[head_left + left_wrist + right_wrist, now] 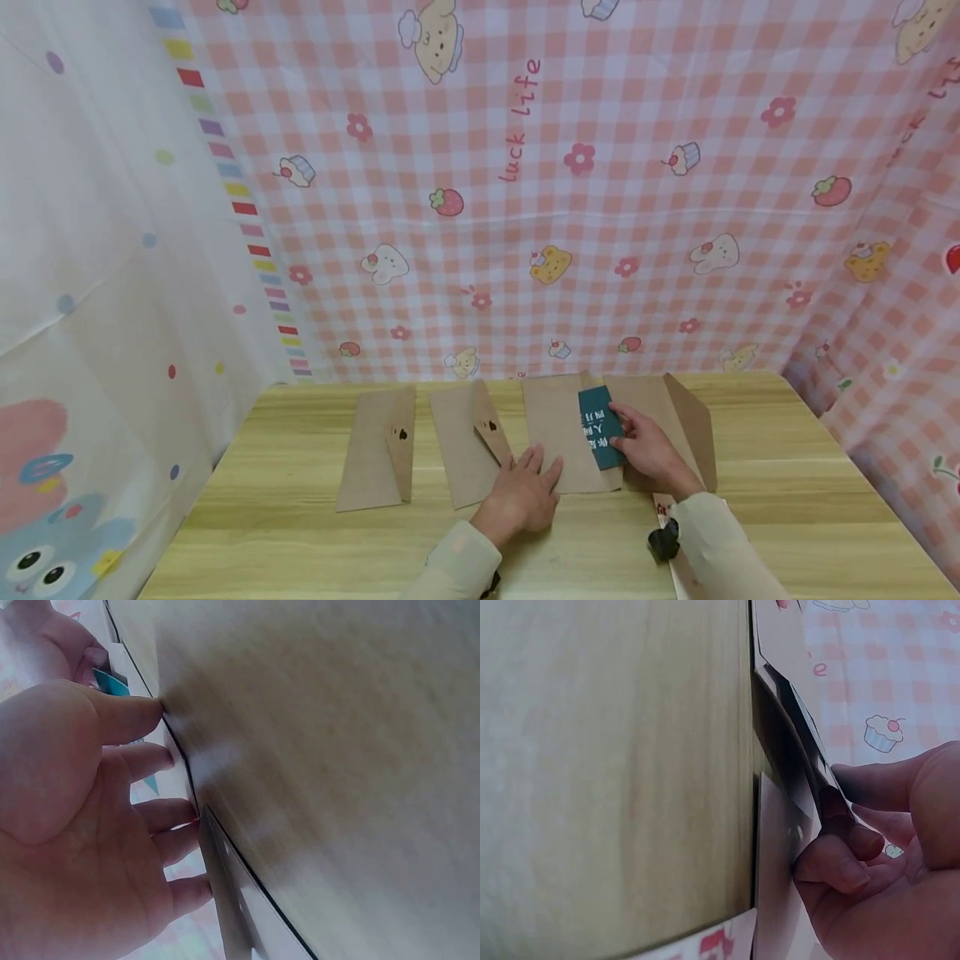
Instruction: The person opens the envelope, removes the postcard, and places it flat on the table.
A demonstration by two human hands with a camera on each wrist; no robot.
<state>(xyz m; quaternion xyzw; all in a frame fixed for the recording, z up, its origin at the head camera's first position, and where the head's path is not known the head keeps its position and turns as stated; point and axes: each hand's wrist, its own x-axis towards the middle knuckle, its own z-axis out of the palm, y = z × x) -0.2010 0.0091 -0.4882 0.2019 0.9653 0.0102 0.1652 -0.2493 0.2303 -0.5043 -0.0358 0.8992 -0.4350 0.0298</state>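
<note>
A dark green card (594, 437) with white characters lies over the right part of the third brown paper envelope (551, 417). My right hand (648, 446) pinches the card's right edge between thumb and fingers. In the right wrist view, the right hand (900, 847) has curled fingers beneath a thin layered edge; which layers are card and which paper I cannot tell. My left hand (525, 492) rests with spread fingers on that envelope's lower left. Seen from the left wrist, the left hand's (75, 795) fingertips touch down along a paper edge.
Two envelopes with folded flaps, the first (367, 450) and second (453, 442), lie to the left. A fourth envelope (637, 396) with its flap spread lies right, partly beneath my right hand. A white strip with red print (727, 939) lies under the right forearm. Patterned cloth (487, 250) hangs behind the table (262, 533).
</note>
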